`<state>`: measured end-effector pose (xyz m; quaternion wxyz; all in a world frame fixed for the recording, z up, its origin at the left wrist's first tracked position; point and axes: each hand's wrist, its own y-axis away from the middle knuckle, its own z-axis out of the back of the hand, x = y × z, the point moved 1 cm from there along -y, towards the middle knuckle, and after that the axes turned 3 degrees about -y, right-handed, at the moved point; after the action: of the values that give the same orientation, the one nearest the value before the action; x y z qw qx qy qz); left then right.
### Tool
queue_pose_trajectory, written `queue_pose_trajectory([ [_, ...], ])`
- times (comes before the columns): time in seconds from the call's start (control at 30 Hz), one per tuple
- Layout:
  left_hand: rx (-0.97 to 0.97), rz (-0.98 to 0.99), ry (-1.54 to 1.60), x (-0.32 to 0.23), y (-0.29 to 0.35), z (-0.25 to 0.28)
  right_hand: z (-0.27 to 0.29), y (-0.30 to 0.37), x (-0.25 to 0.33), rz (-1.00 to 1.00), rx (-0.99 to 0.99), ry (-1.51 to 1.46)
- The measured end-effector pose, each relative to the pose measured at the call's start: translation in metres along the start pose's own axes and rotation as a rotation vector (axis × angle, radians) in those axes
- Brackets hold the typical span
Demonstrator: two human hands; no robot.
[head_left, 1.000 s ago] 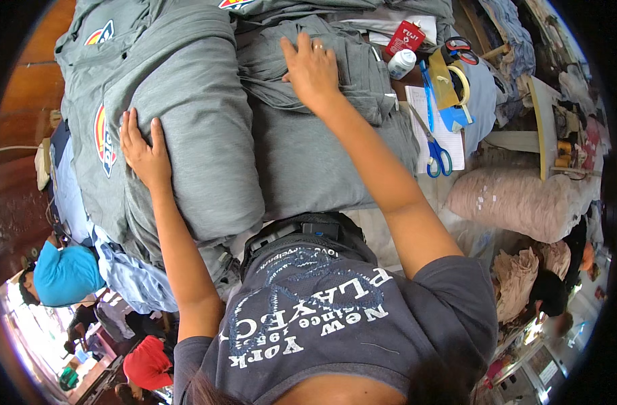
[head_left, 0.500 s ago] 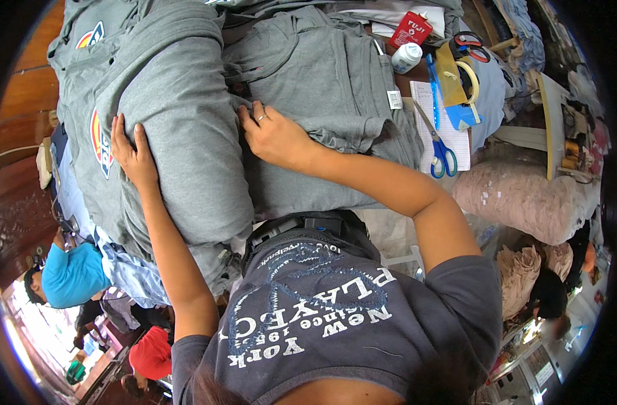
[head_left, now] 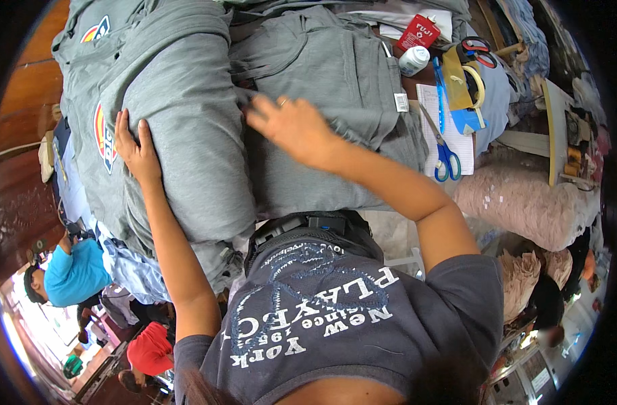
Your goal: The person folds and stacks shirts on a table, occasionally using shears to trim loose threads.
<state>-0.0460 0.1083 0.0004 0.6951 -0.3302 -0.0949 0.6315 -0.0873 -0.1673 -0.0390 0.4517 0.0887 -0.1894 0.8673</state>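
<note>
My left hand (head_left: 138, 150) lies flat, its fingers stretched out, on a thick bulging pile of grey garments (head_left: 187, 142). A round red, yellow and blue emblem (head_left: 106, 138) shows beside its fingertips. To the right of the pile lies a grey folded garment (head_left: 322, 54) with a seamed, pocket-like panel and a white tag (head_left: 401, 102). My right hand (head_left: 298, 131) is over the near part of this garment, fingers pointing at the gap beside the pile. Motion smears those fingers, so their grip is unclear.
At the right lie blue-handled scissors (head_left: 446, 158) on a lined notebook (head_left: 465, 158), a blue pen-like stick (head_left: 440, 94), a tape roll (head_left: 480, 98), black-and-red scissors (head_left: 478, 50), a white bottle (head_left: 414, 61) and a red box (head_left: 418, 32). A pinkish wrapped bundle (head_left: 524, 202) sits nearer. Other people are further off.
My right hand has shifted a little right and nearer to me and is now blurred. The left hand stays flat on the pile. The whole view has shifted slightly.
</note>
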Motion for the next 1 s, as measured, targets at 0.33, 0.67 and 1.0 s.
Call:
queue_pose_trajectory([
  [0.33,-0.019,0.0,-0.009,0.005,0.004,-0.001,0.065,-0.002,-0.074,-0.048,-0.545,0.08],
  [0.67,-0.002,0.058,-0.041,-0.003,0.007,0.002,0.047,-0.024,-0.127,0.063,-0.366,0.64],
  [1.0,-0.024,0.094,-0.077,-0.013,0.006,0.003,0.002,0.013,-0.089,-0.181,-0.468,0.368],
])
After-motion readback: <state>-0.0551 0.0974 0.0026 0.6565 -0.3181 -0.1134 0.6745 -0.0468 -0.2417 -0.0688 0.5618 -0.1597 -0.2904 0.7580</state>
